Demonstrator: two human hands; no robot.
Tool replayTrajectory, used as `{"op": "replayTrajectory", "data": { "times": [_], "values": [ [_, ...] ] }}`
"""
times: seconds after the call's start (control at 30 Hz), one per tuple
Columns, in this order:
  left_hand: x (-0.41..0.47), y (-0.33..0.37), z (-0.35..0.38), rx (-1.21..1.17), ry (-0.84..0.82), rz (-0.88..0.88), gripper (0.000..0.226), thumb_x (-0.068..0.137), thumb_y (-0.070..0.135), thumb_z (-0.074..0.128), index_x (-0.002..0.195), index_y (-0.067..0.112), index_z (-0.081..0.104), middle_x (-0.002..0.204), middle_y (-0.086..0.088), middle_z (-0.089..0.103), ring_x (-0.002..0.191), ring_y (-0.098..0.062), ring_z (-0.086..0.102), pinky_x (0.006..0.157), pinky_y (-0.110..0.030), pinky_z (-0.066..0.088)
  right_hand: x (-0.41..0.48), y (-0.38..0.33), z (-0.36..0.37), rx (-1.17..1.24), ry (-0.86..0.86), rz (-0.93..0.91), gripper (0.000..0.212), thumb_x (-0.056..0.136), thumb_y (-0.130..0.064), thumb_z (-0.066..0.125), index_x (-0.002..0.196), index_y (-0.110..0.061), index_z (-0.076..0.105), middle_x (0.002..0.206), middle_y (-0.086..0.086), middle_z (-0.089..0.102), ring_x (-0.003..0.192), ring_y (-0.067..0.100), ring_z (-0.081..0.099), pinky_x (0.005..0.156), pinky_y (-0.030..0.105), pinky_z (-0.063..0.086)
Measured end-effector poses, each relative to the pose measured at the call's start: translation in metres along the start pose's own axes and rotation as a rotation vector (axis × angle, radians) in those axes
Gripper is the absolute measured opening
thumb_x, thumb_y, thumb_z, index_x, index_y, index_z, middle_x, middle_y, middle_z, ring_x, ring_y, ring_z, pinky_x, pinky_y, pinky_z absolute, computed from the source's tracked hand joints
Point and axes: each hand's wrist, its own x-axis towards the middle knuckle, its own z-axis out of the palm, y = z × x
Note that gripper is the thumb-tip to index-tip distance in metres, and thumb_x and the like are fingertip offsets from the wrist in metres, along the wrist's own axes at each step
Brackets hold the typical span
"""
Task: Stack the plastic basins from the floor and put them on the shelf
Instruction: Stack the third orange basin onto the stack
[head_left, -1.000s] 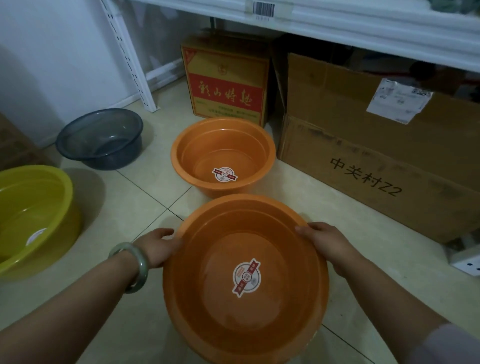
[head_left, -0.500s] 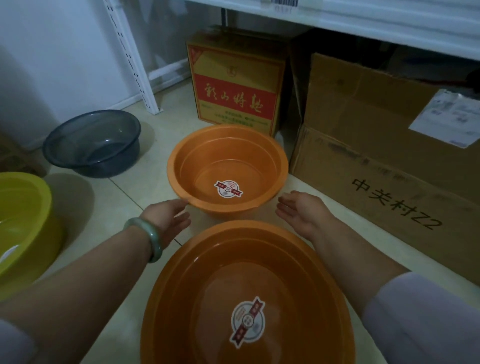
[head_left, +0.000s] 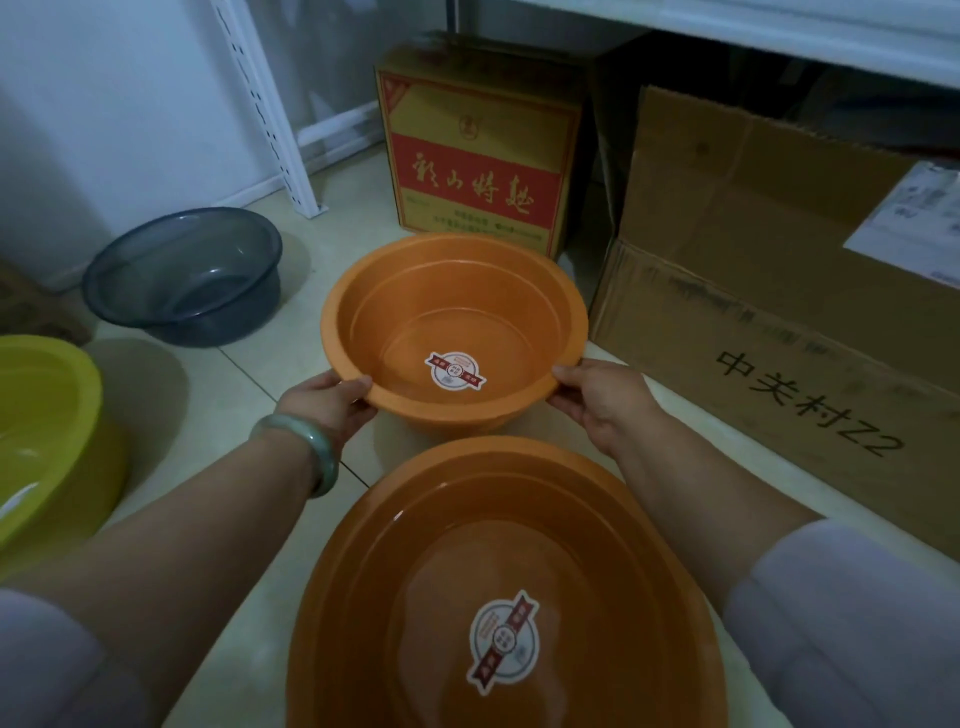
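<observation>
A small orange basin (head_left: 452, 291) with a round sticker inside sits on the tiled floor in the middle of the view. My left hand (head_left: 324, 402) grips its near left rim and my right hand (head_left: 602, 397) grips its near right rim. A larger orange basin (head_left: 415, 571) rests on the floor just in front of me, between my forearms. At the back left stands a dark grey translucent basin (head_left: 182, 275). A yellow basin (head_left: 47, 415) is at the left edge, partly cut off. The white shelf board (head_left: 779, 36) runs across the top.
Under the shelf stand a yellow and red carton (head_left: 478, 150) and a big brown cardboard box (head_left: 779, 291), close behind and right of the small basin. A white slotted shelf upright (head_left: 270, 114) stands at the back left beside the wall.
My hands let go of the large orange basin, which now lies on the floor near me. They reached forward and closed on the rim of the smaller orange basin.
</observation>
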Motion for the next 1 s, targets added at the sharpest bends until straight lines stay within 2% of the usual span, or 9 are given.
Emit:
{"op": "replayTrajectory", "data": {
  "times": [0.13, 0.23, 0.33, 0.4, 0.5, 0.63, 0.77, 0.87, 1.0],
  "values": [
    [-0.010, 0.013, -0.004, 0.002, -0.028, 0.060, 0.044, 0.087, -0.001, 0.055, 0.130, 0.006, 0.053, 0.117, -0.017, 0.065, 0.095, -0.026, 0.066, 0.085, -0.032, 0.053, -0.016, -0.007, 0.004, 0.019, -0.019, -0.035, 0.031, 0.089, 0.004, 0.055, 0.120, 0.006, 0.058, 0.107, 0.015, 0.067, 0.083, 0.019, 0.064, 0.066, 0.028, 0.056],
    [-0.023, 0.029, -0.011, 0.031, -0.066, 0.123, 0.044, 0.087, 0.002, 0.056, 0.131, 0.007, 0.053, 0.115, -0.015, 0.066, 0.093, -0.023, 0.067, 0.094, -0.035, 0.052, -0.039, -0.021, 0.008, 0.003, -0.011, -0.110, 0.020, 0.090, 0.002, 0.052, 0.109, -0.001, 0.056, 0.093, 0.011, 0.063, 0.078, 0.019, 0.062, 0.063, 0.029, 0.055],
    [-0.044, 0.046, -0.020, 0.090, -0.143, 0.218, 0.041, 0.087, 0.004, 0.056, 0.127, 0.008, 0.057, 0.102, -0.010, 0.068, 0.085, -0.018, 0.065, 0.092, -0.033, 0.052, -0.066, -0.036, 0.009, -0.034, 0.048, -0.216, 0.004, 0.091, -0.007, 0.055, 0.093, -0.010, 0.056, 0.085, 0.008, 0.063, 0.074, 0.020, 0.063, 0.064, 0.033, 0.056],
    [-0.062, 0.055, -0.029, 0.130, -0.186, 0.284, 0.037, 0.087, 0.006, 0.057, 0.124, 0.010, 0.060, 0.100, -0.009, 0.069, 0.087, -0.018, 0.066, 0.090, -0.032, 0.053, -0.085, -0.043, 0.006, -0.074, 0.083, -0.308, 0.008, 0.091, -0.013, 0.057, 0.084, -0.017, 0.056, 0.081, 0.005, 0.064, 0.071, 0.020, 0.063, 0.064, 0.034, 0.056],
    [-0.090, 0.064, -0.049, 0.172, -0.244, 0.343, 0.035, 0.087, 0.008, 0.055, 0.121, 0.014, 0.063, 0.104, -0.009, 0.072, 0.094, -0.020, 0.069, 0.087, -0.033, 0.054, -0.115, -0.050, -0.004, -0.148, 0.166, -0.408, 0.005, 0.090, -0.021, 0.060, 0.093, -0.017, 0.061, 0.082, 0.005, 0.069, 0.071, 0.023, 0.068, 0.064, 0.036, 0.060],
    [-0.122, 0.061, -0.073, 0.239, -0.359, 0.328, 0.033, 0.087, 0.008, 0.054, 0.119, 0.012, 0.064, 0.103, -0.011, 0.072, 0.093, -0.023, 0.069, 0.084, -0.033, 0.054, -0.155, -0.050, -0.025, -0.233, 0.257, -0.458, 0.010, 0.089, -0.023, 0.061, 0.098, -0.018, 0.064, 0.076, 0.001, 0.069, 0.058, 0.014, 0.066, 0.048, 0.022, 0.056],
    [-0.143, 0.046, -0.083, 0.289, -0.403, 0.260, 0.032, 0.088, 0.006, 0.052, 0.118, 0.007, 0.064, 0.099, -0.014, 0.073, 0.087, -0.023, 0.070, 0.081, -0.033, 0.057, -0.186, -0.037, -0.044, -0.310, 0.315, -0.405, 0.027, 0.088, -0.023, 0.061, 0.113, -0.013, 0.066, 0.082, 0.005, 0.070, 0.065, 0.020, 0.067, 0.058, 0.031, 0.055],
    [-0.155, 0.036, -0.088, 0.313, -0.357, 0.220, 0.030, 0.087, 0.007, 0.055, 0.115, 0.009, 0.065, 0.091, -0.013, 0.074, 0.077, -0.021, 0.071, 0.074, -0.029, 0.060, -0.206, -0.027, -0.057, -0.363, 0.322, -0.368, 0.035, 0.089, -0.024, 0.060, 0.122, -0.012, 0.063, 0.088, 0.010, 0.072, 0.070, 0.024, 0.069, 0.062, 0.035, 0.057],
    [-0.164, 0.021, -0.098, 0.503, -0.236, 0.202, 0.043, 0.080, 0.026, 0.067, 0.121, 0.015, 0.060, 0.088, -0.011, 0.075, 0.073, -0.022, 0.074, 0.073, -0.035, 0.059, -0.228, -0.011, -0.070, -0.487, 0.340, -0.353, 0.040, 0.088, -0.026, 0.060, 0.126, -0.016, 0.060, 0.086, 0.009, 0.072, 0.072, 0.027, 0.071, 0.068, 0.041, 0.059]
  ]
}}
